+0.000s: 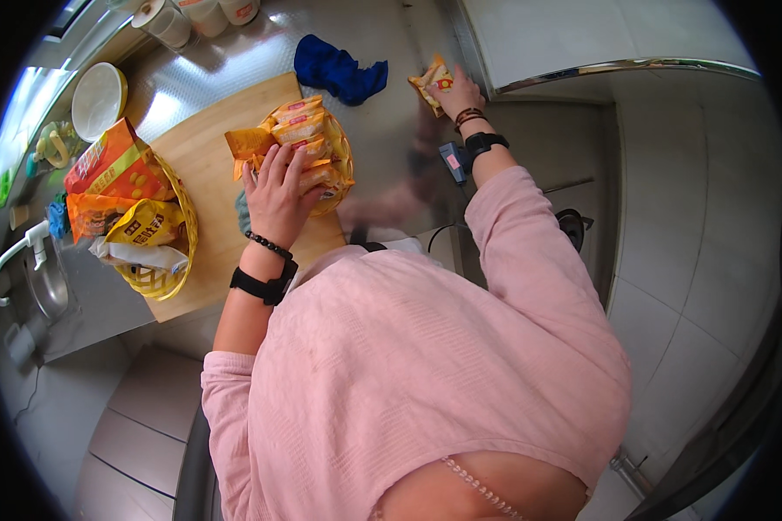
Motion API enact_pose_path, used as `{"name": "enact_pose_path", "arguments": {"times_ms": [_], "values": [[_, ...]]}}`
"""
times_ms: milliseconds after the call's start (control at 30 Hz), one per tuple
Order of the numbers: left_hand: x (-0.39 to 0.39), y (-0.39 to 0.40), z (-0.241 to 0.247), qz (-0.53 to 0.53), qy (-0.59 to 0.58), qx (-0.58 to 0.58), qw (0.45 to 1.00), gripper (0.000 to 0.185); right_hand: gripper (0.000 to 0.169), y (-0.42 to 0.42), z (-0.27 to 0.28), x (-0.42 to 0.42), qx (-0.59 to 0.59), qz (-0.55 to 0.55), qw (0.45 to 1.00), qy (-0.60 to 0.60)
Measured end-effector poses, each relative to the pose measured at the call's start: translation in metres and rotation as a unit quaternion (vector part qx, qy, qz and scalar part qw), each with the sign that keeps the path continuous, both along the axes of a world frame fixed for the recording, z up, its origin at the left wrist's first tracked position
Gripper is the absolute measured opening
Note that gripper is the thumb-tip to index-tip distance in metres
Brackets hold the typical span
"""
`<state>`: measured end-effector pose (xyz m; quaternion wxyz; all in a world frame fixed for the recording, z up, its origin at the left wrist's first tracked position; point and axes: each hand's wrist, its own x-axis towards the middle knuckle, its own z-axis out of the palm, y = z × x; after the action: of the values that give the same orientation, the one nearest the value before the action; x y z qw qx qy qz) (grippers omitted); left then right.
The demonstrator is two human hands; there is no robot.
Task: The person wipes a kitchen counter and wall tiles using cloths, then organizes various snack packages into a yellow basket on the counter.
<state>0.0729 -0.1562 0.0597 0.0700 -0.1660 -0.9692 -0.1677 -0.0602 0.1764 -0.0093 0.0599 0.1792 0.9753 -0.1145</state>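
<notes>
My left hand (280, 189) rests, fingers spread, on orange snack packets (303, 127) that fill a small yellow woven basket (347, 156). Out to the right, my right hand (456, 98) holds a small orange-and-cream snack packet (435, 83) over the metal countertop. A larger yellow woven basket (192, 241) at the left holds a big red-orange snack bag (120, 166), a yellow bag (146, 223) and other packages. Both baskets are on a wooden board (215, 124). A dark blue cloth (339, 68) lies between the small basket and my right hand.
A white bowl (96, 101) leans near the window, and lidded containers (166, 26) stand at the back. A sink (45, 280) with a white faucet (19, 251) is at the far left. The counter meets a white wall panel (560, 39) at the upper right.
</notes>
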Motion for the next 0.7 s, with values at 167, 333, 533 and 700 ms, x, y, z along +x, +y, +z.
{"name": "enact_pose_path", "arguments": {"times_ms": [167,333,533,700], "values": [[0.002,0.000,0.003,0.002,-0.016,-0.002,1.000,0.068,0.046,0.003,0.004,0.026,-0.522,-0.068,0.850,-0.018],[0.002,-0.003,0.008,-0.002,-0.026,0.007,1.000,0.072,0.038,-0.041,0.063,0.085,-0.655,0.032,0.755,-0.020],[0.006,-0.003,0.039,-0.080,0.029,0.110,0.990,0.073,0.029,-0.087,0.103,0.126,-0.624,0.130,0.769,-0.044],[0.013,0.007,0.065,-0.124,-0.150,0.347,0.917,0.047,0.037,-0.109,0.128,0.139,-0.499,0.260,0.826,-0.043]]}}
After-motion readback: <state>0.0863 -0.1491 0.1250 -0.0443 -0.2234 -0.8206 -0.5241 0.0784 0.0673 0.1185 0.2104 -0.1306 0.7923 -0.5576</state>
